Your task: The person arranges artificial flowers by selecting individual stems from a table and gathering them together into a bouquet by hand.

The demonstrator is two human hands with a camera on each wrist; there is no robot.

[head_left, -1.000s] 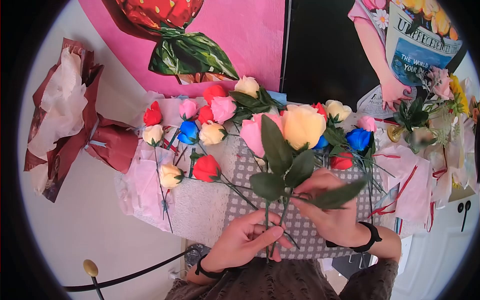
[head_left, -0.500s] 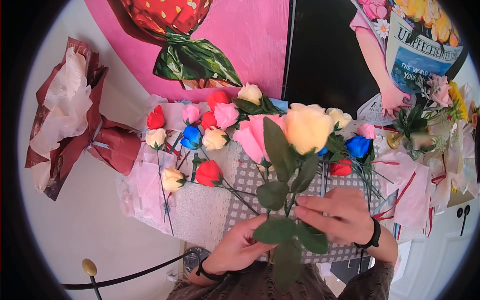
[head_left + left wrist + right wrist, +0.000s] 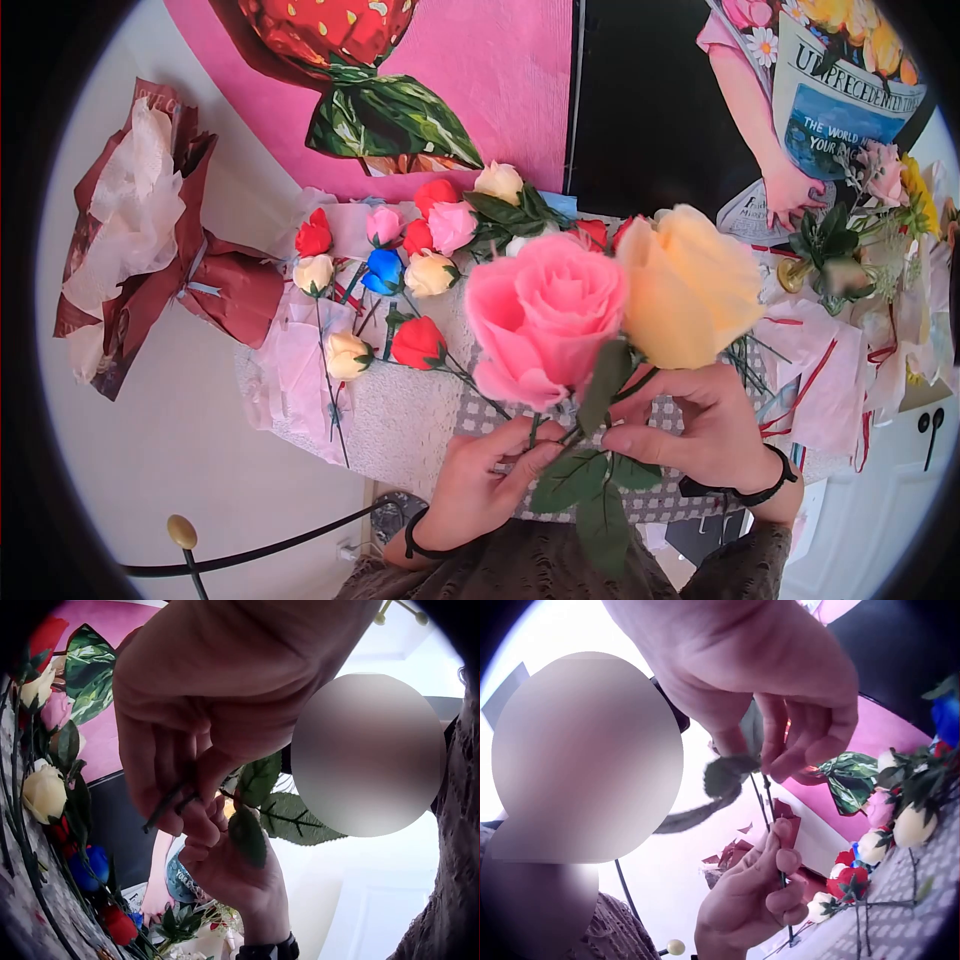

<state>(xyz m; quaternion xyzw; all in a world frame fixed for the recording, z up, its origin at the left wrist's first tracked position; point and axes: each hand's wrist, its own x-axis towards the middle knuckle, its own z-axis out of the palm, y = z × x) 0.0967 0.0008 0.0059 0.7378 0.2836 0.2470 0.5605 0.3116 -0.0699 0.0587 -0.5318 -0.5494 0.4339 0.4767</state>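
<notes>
A large pink rose (image 3: 548, 315) and a cream-yellow rose (image 3: 690, 288) stand side by side above the hands in the head view. The left hand (image 3: 475, 490) grips their green stems low down, and in the left wrist view the stem ends (image 3: 166, 806) poke out past its curled fingers. Higher up, the right hand (image 3: 700, 425) pinches the yellow rose's stem between thumb and fingers. Green leaves (image 3: 603, 515) hang below and between the hands. From the right wrist view, the left hand (image 3: 754, 889) is wrapped around the thin stems under the right hand (image 3: 780, 697).
Red, cream, pink and blue roses (image 3: 383, 271) lie across the table (image 3: 400, 420). A dark red wrapped bouquet (image 3: 235, 290) is at the left. Pink paper (image 3: 800, 350) with red ribbons and more flowers (image 3: 885, 180) are at the right. A black rail (image 3: 270, 550) runs at lower left.
The two roses have tipped toward the head camera and look larger, the yellow one shifting right. The right hand's fingers have moved from beside the leaves to a pinch on the stem.
</notes>
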